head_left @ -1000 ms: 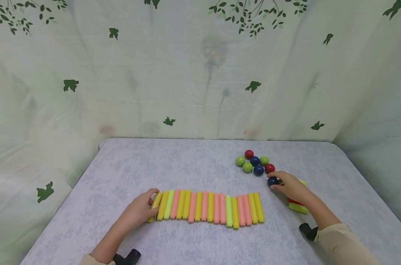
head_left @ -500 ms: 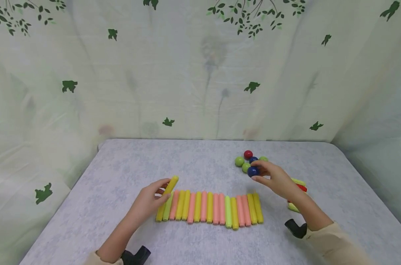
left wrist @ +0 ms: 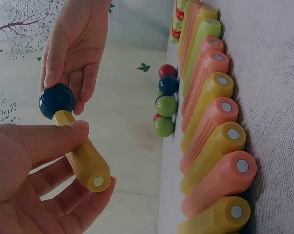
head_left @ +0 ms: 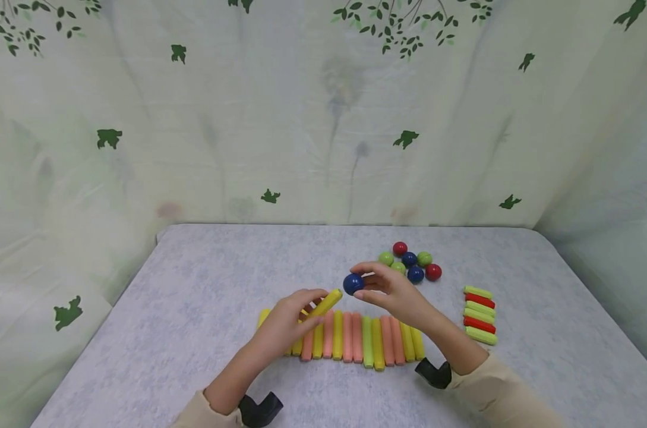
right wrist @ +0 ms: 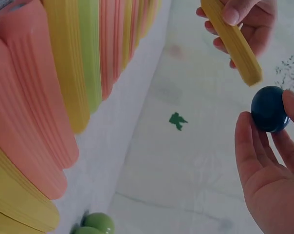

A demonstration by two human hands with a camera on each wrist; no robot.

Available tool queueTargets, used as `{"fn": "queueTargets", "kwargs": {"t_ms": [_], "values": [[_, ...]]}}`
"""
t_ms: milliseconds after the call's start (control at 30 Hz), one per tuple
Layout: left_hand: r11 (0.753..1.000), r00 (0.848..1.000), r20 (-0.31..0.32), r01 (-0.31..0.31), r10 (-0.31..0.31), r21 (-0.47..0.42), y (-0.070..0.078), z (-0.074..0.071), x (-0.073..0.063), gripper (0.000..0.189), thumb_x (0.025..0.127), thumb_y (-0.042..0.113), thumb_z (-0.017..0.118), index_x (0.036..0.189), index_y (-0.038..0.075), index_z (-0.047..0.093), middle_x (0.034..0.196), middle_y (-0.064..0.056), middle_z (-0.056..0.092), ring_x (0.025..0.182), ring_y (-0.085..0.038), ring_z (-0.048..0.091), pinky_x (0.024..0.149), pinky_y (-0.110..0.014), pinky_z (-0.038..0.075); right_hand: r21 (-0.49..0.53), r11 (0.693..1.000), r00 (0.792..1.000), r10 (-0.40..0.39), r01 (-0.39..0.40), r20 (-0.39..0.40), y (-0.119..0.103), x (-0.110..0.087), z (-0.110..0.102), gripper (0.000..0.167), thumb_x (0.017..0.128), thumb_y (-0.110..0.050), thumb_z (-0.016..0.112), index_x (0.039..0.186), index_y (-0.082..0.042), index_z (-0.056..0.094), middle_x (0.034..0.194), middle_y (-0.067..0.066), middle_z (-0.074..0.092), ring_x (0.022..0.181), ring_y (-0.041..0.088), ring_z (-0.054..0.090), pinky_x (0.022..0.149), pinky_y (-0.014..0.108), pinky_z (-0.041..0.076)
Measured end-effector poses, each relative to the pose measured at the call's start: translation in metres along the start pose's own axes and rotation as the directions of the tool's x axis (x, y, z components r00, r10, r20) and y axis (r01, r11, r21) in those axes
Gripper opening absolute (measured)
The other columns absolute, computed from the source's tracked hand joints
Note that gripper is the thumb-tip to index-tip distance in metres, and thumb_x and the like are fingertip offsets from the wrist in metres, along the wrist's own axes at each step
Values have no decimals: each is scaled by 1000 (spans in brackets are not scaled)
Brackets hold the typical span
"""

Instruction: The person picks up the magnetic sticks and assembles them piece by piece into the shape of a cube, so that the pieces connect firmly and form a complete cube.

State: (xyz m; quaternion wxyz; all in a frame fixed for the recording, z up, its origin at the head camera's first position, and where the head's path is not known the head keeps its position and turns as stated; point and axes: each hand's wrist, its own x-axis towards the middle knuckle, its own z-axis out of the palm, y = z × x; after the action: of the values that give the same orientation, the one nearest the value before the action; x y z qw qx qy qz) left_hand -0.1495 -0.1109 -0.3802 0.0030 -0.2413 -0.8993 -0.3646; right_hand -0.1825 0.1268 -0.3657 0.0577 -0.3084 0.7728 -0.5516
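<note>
Over the row of sticks, my left hand (head_left: 287,321) holds a yellow magnetic building stick (head_left: 327,302) between thumb and fingers, its far end tilted up to the right. A silvery disc shows in the stick's near end (left wrist: 99,181) in the left wrist view. My right hand (head_left: 395,295) pinches a glossy blue ball (head_left: 353,284) with thumb and fingertips. Ball and stick tip face each other, with a narrow gap between them in the right wrist view (right wrist: 269,108). Beneath the hands lies a row of yellow, pink and green sticks (head_left: 368,342), its left part covered by my left hand.
Several red, blue and green balls (head_left: 416,274) cluster behind my right hand, which partly hides the green ones. Short red and light green sticks (head_left: 480,316) lie stacked in a column at the right. A patterned cloth (head_left: 302,119) hangs behind the table's back edge.
My left hand has lifted the yellow stick from the row's left end and carried it right. My right hand has lifted the blue ball and brought it left, towards the stick.
</note>
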Motion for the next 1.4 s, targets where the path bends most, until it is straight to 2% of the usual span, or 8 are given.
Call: {"fn": "queueTargets", "kwargs": {"t_ms": [333, 667, 733, 800, 967, 1067, 1133, 1400], "values": [[999, 1000, 12, -18, 19, -30, 1, 2, 1, 53, 84, 10, 63, 133, 14, 41, 104, -2, 56, 85, -13, 55, 72, -27, 48, -100, 995, 1000, 9, -11, -29, 9, -1, -5, 45, 85, -22, 62, 125, -5, 48, 118, 6, 53, 103, 22, 54, 83, 31, 46], [971, 994, -64, 71, -88, -228, -7, -5, 3, 97, 78, 2, 67, 143, 37, 3, 108, -9, 49, 91, -21, 55, 70, -31, 50, -234, 938, 943, 189, -256, -273, 58, -14, -59, 49, 84, -16, 64, 128, -5, 45, 127, 15, 45, 114, 32, 43, 87, 43, 42], [937, 993, -40, 87, -107, -338, -8, -8, 4, 98, 78, 0, 66, 142, 39, 2, 108, -11, 47, 92, -25, 56, 69, -33, 51, -257, 916, 929, 231, -307, -289, 68, -16, -65, 49, 85, -16, 63, 128, -4, 44, 128, 16, 45, 114, 32, 42, 89, 47, 39], [874, 993, 2, 102, -114, -475, -9, -10, 5, 97, 79, -3, 64, 140, 42, 3, 110, -14, 44, 93, -31, 57, 68, -35, 51, -300, 886, 918, 270, -355, -290, 76, -17, -68, 49, 85, -17, 63, 128, -4, 45, 125, 16, 46, 109, 32, 44, 89, 47, 39], [635, 992, 89, 125, -88, -762, -12, -16, 6, 93, 82, -6, 59, 138, 45, 5, 119, -25, 36, 98, -43, 54, 66, -38, 51, -390, 807, 891, 353, -444, -285, 85, -17, -70, 46, 85, -18, 63, 126, -6, 48, 122, 19, 47, 103, 33, 44, 86, 47, 41], [579, 993, 83, 119, -88, -807, -14, -18, 5, 85, 86, -2, 57, 138, 44, 9, 118, -25, 38, 97, -40, 55, 67, -40, 50, -415, 783, 883, 369, -464, -290, 86, -16, -70, 44, 85, -16, 63, 126, -7, 48, 127, 22, 43, 112, 36, 41, 91, 52, 35], [574, 993, 67, 109, -94, -812, -15, -19, 4, 79, 88, 2, 56, 138, 43, 12, 115, -24, 41, 97, -39, 56, 70, -42, 50, -418, 777, 879, 373, -470, -296, 86, -16, -70, 44, 85, -15, 63, 126, -7, 48, 127, 22, 43, 111, 36, 42, 91, 52, 35], [639, 991, -22, 66, -130, -767, -19, -20, 2, 73, 87, 13, 61, 139, 38, 17, 106, -23, 51, 95, -32, 54, 77, -39, 47, -387, 820, 897, 315, -421, -309, 78, -24, -68, 46, 85, -14, 63, 127, -5, 46, 124, 19, 47, 109, 33, 45, 88, 47, 41]]}}
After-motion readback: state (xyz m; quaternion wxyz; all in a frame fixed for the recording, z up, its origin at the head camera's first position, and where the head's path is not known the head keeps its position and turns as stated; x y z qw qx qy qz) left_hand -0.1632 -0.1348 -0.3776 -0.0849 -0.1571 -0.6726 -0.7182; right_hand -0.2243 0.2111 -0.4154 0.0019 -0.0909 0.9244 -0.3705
